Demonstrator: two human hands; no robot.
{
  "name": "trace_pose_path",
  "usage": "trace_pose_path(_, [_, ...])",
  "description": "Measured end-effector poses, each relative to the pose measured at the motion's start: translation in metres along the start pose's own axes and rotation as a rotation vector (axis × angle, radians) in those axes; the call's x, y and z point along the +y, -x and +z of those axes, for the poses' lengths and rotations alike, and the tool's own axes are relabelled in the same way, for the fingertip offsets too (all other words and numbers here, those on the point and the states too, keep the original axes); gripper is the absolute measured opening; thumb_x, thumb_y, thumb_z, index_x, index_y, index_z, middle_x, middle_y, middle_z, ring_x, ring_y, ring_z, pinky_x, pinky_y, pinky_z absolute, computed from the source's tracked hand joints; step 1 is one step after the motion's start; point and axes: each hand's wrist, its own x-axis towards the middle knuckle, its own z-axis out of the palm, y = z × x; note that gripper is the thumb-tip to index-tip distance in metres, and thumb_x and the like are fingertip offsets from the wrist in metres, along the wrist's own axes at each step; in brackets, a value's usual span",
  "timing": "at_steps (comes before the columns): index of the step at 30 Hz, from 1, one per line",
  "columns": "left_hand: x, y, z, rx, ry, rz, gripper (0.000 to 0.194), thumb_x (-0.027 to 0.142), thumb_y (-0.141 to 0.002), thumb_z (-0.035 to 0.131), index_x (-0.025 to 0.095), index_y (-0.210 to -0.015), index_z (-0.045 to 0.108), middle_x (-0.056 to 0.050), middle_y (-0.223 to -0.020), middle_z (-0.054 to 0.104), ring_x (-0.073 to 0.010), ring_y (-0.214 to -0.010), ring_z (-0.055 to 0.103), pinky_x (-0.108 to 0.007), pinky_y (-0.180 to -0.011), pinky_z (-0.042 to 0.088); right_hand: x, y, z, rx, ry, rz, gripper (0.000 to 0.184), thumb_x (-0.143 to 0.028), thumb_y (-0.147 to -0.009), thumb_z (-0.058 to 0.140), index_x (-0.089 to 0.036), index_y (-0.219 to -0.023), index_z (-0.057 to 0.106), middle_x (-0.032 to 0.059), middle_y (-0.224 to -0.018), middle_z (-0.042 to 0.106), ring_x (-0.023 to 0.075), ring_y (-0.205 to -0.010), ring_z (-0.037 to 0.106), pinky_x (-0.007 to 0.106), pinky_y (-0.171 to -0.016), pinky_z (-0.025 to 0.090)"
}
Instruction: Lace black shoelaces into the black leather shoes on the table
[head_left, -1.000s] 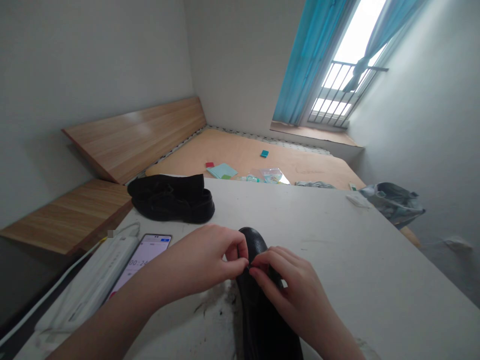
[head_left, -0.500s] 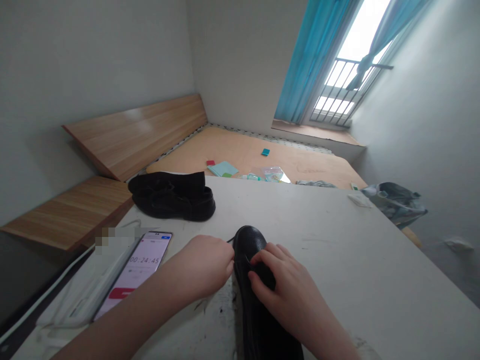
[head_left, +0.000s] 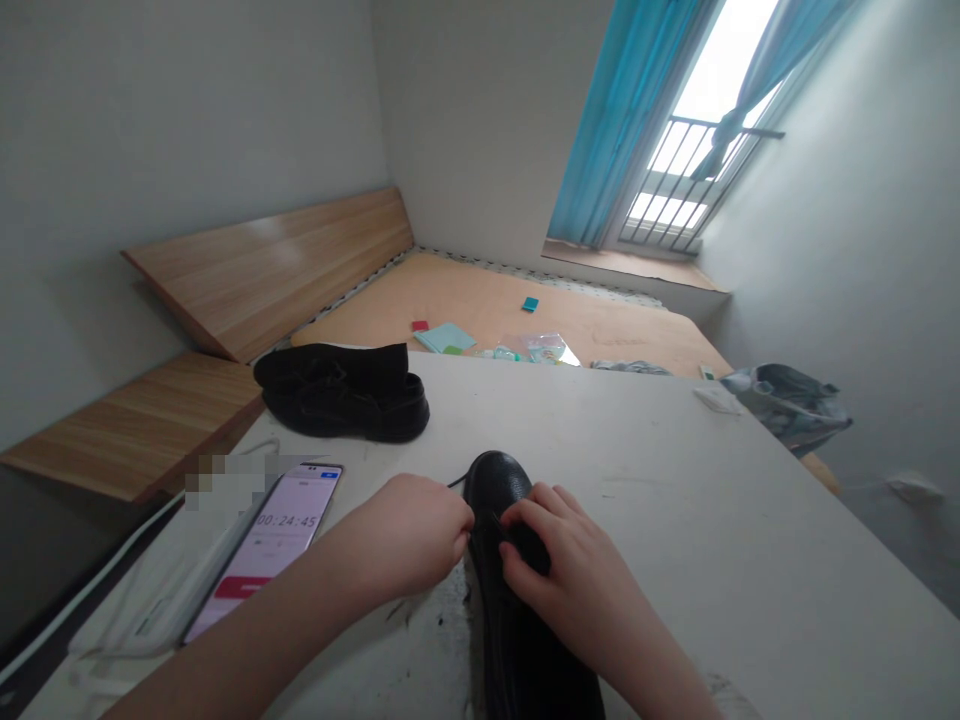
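A black leather shoe (head_left: 495, 480) lies on the white table in front of me, its toe pointing away. My left hand (head_left: 431, 530) is closed in a fist against the shoe's left side. A thin dark shoelace (head_left: 457, 483) shows between this fist and the toe; the rest of it is hidden by the fingers. On top of the shoe, my right hand (head_left: 559, 555) rests with curled fingers, gripping near the lacing. Its index fingertip and thumb are bent toward each other there, a small gap between them. A second black shoe (head_left: 345, 400) lies on its own farther left.
A phone (head_left: 289, 530) with a running timer lies by my left forearm, beside a white box-like object (head_left: 165, 590). Beyond the white table (head_left: 675, 500) is a bed board (head_left: 465, 290) with small packets. A bag-lined bin (head_left: 795, 400) stands at right.
The left fist has shifted very slightly to the right against the shoe. The right hand stays in place, and the view has moved only slightly.
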Motion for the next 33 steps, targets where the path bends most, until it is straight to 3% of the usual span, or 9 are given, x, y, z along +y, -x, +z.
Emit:
trace_pose_path(5, [0.002,0.001,-0.002,0.003,-0.005,0.025,0.029,0.019,-0.089,0.047,0.021,-0.08,0.075,-0.01,-0.079,0.077,-0.0287,-0.074,0.071,-0.033,-0.062,0.047,0.0,-0.002,0.0,-0.011,-0.015,-0.022,0.012,-0.012,-0.085,0.06,-0.02,-0.092,0.066,0.0057,-0.097,0.064,0.0269,-0.097,0.056,0.041,-0.081,0.048])
trace_pose_path(10, [0.004,-0.004,0.005,0.058,0.025,-0.01,0.025,0.019,-0.088,0.052,0.021,-0.073,0.072,-0.007,-0.071,0.073,-0.0234,-0.07,0.069,-0.029,-0.065,0.047,0.003,0.001,-0.004,-0.054,-0.062,-0.094,0.023,-0.013,-0.096,0.046,-0.021,-0.101,0.068,0.0064,-0.098,0.064,0.0254,-0.097,0.056,0.041,-0.084,0.048])
trace_pose_path(13, [0.004,-0.007,0.009,0.071,0.024,-0.002,0.025,0.019,-0.089,0.053,0.02,-0.073,0.071,-0.006,-0.07,0.072,-0.0226,-0.07,0.069,-0.028,-0.067,0.047,0.004,0.001,-0.003,-0.061,-0.038,-0.085,0.026,-0.009,-0.094,0.047,-0.021,-0.105,0.068,0.0065,-0.099,0.064,0.0251,-0.099,0.056,0.04,-0.085,0.048])
trace_pose_path(18, [0.001,-0.012,0.016,0.063,-0.02,0.011,0.022,0.021,-0.089,0.055,0.018,-0.077,0.073,-0.009,-0.077,0.074,-0.025,-0.075,0.07,-0.03,-0.068,0.049,0.001,-0.004,0.011,0.028,0.176,-0.063,0.016,-0.008,-0.089,0.058,-0.022,-0.089,0.067,0.0053,-0.094,0.064,0.0262,-0.092,0.056,0.037,-0.074,0.046])
trace_pose_path(23, [0.0,-0.014,0.015,0.053,-0.045,0.031,0.022,0.02,-0.089,0.055,0.018,-0.079,0.074,-0.01,-0.08,0.076,-0.0274,-0.077,0.071,-0.032,-0.067,0.05,0.003,-0.007,0.024,0.107,0.265,-0.114,0.018,-0.004,-0.088,0.053,-0.02,-0.083,0.059,0.0058,-0.088,0.062,0.0255,-0.084,0.053,0.036,-0.067,0.041])
trace_pose_path(27, [-0.001,-0.007,0.006,0.027,-0.051,0.065,0.02,0.02,-0.085,0.055,0.022,-0.081,0.074,-0.006,-0.077,0.076,-0.0249,-0.075,0.071,-0.031,-0.067,0.051,0.012,-0.001,0.013,0.183,0.01,-0.109,0.014,-0.011,-0.095,0.044,-0.02,-0.086,0.05,0.0055,-0.088,0.058,0.0231,-0.083,0.053,0.036,-0.073,0.042])
trace_pose_path(29, [-0.006,-0.004,0.002,0.029,-0.087,0.026,0.02,0.016,-0.081,0.056,0.023,-0.076,0.074,-0.005,-0.074,0.076,-0.0235,-0.073,0.071,-0.034,-0.076,0.052,0.017,0.004,0.001,0.237,-0.189,-0.06,0.013,-0.016,-0.098,0.04,-0.021,-0.089,0.048,0.0025,-0.085,0.054,0.0194,-0.078,0.052,0.032,-0.07,0.042])
trace_pose_path(31, [-0.014,-0.007,0.003,0.076,-0.147,-0.078,0.023,0.01,-0.077,0.054,0.019,-0.073,0.074,-0.007,-0.072,0.075,-0.0252,-0.074,0.071,-0.047,-0.093,0.048,0.022,0.01,-0.01,0.277,-0.329,0.003,0.012,-0.023,-0.099,0.038,-0.023,-0.092,0.047,-0.0004,-0.08,0.051,0.017,-0.072,0.049,0.029,-0.065,0.041])
trace_pose_path(33, [-0.024,-0.015,0.008,0.147,-0.199,-0.172,0.026,0.005,-0.076,0.051,0.015,-0.074,0.074,-0.013,-0.074,0.075,-0.0286,-0.08,0.071,-0.06,-0.106,0.032,0.024,0.016,-0.017,0.273,-0.4,0.042,0.012,-0.029,-0.1,0.038,-0.024,-0.092,0.046,-0.002,-0.078,0.047,0.0161,-0.07,0.046,0.027,-0.062,0.039])
